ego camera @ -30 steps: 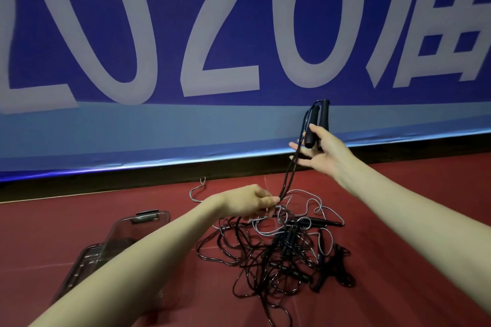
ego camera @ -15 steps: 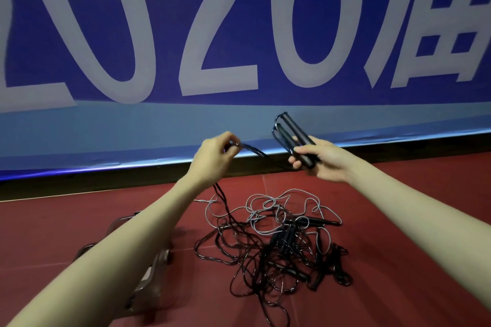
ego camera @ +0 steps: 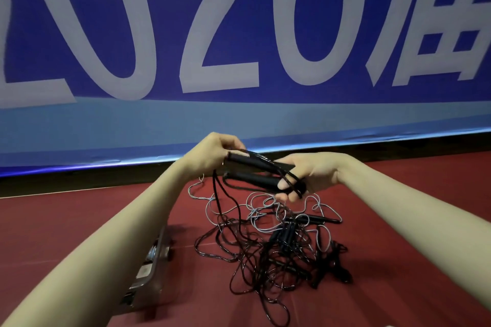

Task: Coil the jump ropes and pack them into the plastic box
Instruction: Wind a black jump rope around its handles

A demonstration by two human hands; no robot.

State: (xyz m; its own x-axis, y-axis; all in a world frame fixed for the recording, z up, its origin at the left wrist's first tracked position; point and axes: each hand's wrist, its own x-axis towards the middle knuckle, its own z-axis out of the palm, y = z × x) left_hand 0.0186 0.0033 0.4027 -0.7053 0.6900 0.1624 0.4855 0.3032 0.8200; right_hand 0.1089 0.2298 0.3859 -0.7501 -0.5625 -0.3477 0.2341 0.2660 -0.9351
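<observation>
two black handles (ego camera: 255,171) of one jump rope are held side by side above the red floor (ego camera: 79,220), roughly level and pointing left to right. the right hand (ego camera: 305,176) is curled round their right ends, with loops of black cord (ego camera: 291,180) wound over its fingers. the left hand (ego camera: 212,152) is pinched on the left end of the upper handle, where the cord appears to be gathered as well, though the fingers hide the exact hold. from the left ends, black cord hangs down to the floor.

below the hands, a tangled pile of ropes (ego camera: 271,247) is spread on the floor: mostly black cords, a thin grey cord (ego camera: 255,204) looped across the far side, and further black handles lying in the middle and at the right of the heap.

a clear plastic box (ego camera: 151,273) is seen on the floor to the left of the pile, near the lower left of the view, largely covered by the left forearm; what it holds cannot be told.

a blue banner (ego camera: 239,119) with large pale figures stands along the far edge of the floor.
</observation>
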